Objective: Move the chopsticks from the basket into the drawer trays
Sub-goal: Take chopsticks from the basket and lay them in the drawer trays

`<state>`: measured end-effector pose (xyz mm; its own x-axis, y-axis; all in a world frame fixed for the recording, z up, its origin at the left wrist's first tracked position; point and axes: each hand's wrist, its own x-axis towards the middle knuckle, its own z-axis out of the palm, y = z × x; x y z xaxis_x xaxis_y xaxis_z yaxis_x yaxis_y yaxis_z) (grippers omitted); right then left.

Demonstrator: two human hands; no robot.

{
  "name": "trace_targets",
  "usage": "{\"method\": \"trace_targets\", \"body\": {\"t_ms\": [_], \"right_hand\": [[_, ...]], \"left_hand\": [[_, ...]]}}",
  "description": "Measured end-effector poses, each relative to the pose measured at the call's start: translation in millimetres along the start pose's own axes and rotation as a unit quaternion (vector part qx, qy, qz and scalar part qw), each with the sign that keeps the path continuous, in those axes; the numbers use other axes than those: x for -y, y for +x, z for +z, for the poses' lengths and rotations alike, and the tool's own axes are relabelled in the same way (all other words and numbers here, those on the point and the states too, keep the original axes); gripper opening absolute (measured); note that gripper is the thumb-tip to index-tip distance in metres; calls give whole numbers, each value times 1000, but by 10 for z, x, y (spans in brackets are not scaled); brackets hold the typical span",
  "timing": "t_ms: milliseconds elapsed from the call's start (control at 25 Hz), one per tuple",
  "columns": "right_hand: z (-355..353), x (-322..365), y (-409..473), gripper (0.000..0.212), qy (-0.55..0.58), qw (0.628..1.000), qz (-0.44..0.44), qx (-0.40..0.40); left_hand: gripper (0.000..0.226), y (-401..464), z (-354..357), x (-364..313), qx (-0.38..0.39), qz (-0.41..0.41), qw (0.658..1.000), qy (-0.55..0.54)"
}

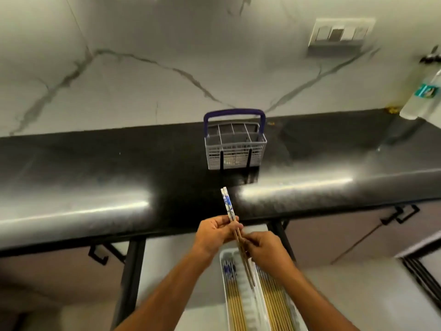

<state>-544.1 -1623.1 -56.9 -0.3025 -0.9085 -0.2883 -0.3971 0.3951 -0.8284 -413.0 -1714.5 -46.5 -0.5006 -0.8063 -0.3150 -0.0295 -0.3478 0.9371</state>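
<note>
A pair of chopsticks with white, blue-patterned tops and brown lower halves is held over the open drawer. My left hand grips them near the middle. My right hand pinches their brown lower part. Below the hands lie two white drawer trays: the left tray holds several blue-topped chopsticks, and the right tray holds several bamboo-coloured ones. The grey cutlery basket with a purple handle stands on the black countertop, well behind the hands; no chopstick sticks up out of it.
A marble-patterned wall rises behind the counter, with a switch plate at the upper right. A plastic bottle stands at the far right of the counter. Cabinet fronts with black handles flank the open drawer.
</note>
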Motion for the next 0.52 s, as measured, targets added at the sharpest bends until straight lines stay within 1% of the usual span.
{"method": "trace_targets", "body": {"t_ms": [160, 320, 400, 480, 520], "right_hand": [[324, -417, -154, 19, -14, 998, 63, 7], [547, -700, -200, 24, 26, 995, 95, 34], [642, -790, -211, 26, 15, 992, 121, 32], [714, -933, -206, 26, -23, 989, 143, 13], [786, -982, -204, 24, -44, 988, 149, 6]], "left_hand": [[10, -64, 32, 694, -12, -53, 996, 67], [11, -117, -56, 1150, -37, -112, 992, 41], [11, -112, -102, 1279, -36, -115, 991, 53], [18, -110, -87, 1414, -52, -93, 984, 140], [29, -140, -108, 1463, -81, -83, 974, 196]]}}
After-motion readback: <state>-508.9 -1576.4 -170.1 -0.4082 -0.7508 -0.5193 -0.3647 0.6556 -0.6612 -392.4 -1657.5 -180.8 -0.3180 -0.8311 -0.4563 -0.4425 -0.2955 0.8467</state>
